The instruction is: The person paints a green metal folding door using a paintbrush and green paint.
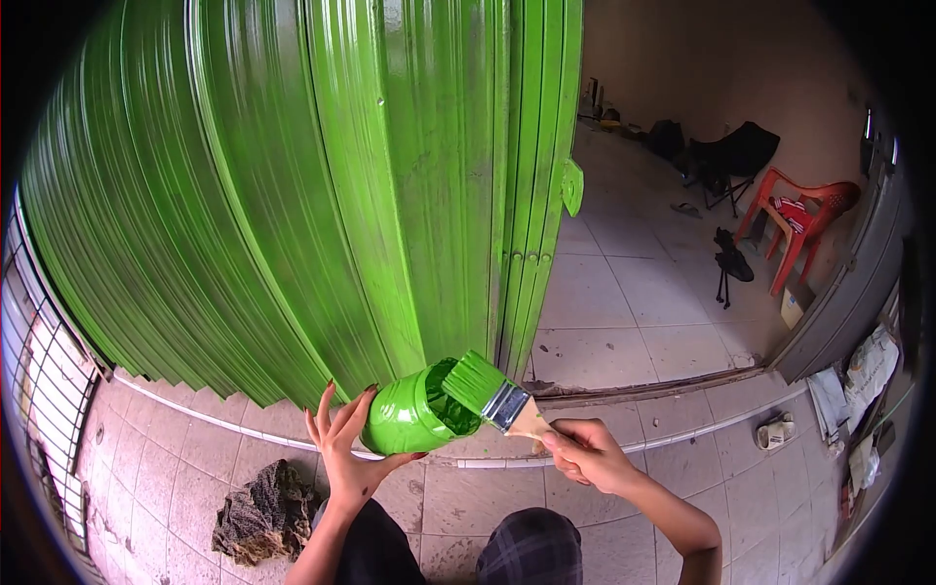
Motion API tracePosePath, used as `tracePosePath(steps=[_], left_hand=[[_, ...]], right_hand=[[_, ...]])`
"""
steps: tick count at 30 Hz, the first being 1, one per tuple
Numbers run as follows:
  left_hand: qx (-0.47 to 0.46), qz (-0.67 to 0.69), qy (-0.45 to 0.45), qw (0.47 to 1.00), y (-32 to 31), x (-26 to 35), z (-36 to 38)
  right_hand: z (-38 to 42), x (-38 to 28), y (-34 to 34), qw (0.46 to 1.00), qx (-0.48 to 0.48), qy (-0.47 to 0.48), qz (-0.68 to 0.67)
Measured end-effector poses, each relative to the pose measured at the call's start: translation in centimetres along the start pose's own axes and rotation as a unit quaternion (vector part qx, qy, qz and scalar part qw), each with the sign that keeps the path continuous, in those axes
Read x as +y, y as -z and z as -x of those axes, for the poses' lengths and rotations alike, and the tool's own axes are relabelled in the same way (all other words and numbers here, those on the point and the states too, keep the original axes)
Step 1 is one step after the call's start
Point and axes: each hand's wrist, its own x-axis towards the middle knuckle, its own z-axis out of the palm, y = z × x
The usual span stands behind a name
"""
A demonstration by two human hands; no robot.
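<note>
My left hand (pixel 353 447) holds a green-coated paint container (pixel 398 417) tilted with its mouth to the right, thumb below and fingers at its left side. Wet green paint shows inside. The wooden handle of a paintbrush (pixel 526 421) is gripped in my right hand (pixel 588 454). Its bristles, covered in green paint, rest at the container's mouth. Behind both stands a corrugated metal folding door (pixel 283 195), painted green with some darker, uneven patches.
A crumpled dark cloth (pixel 263 512) lies on the tiles at lower left. Past the doorway are a red plastic chair (pixel 801 219) and a black folding chair (pixel 733 156). A pale sandal (pixel 775 431) lies at right. A raised door sill (pixel 643 386) crosses the doorway.
</note>
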Motion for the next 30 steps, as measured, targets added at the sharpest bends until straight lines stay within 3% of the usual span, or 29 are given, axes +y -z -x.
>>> tracePosePath(steps=[5,8,12,19,22,24,30], left_hand=[[0.005,0.010,0.038,0.999,0.4,-1.1,0.3],[0.017,0.042,0.041,0.998,0.6,-1.8,0.6],[0.013,0.045,0.040,0.998,0.8,-2.0,0.7],[0.010,0.063,0.019,0.998,1.8,-3.1,1.0],[0.008,0.062,0.007,0.998,2.1,-3.5,1.1],[0.002,0.070,0.013,0.997,2.2,-3.7,1.1],[-0.001,0.088,0.023,0.996,2.7,-4.0,1.1]], right_hand=[[-0.4,2.5,-0.3,0.986,0.131,0.104,0.010],[-3.1,9.9,1.1,0.976,0.200,0.082,0.001],[-7.4,18.3,1.0,0.946,0.301,0.053,0.113],[-13.1,22.8,0.4,0.873,0.415,0.098,0.235],[-14.0,22.1,-0.1,0.865,0.437,0.094,0.228],[-14.1,18.2,-0.8,0.868,0.447,0.091,0.194],[-12.5,12.2,-1.7,0.853,0.455,0.183,0.178]])
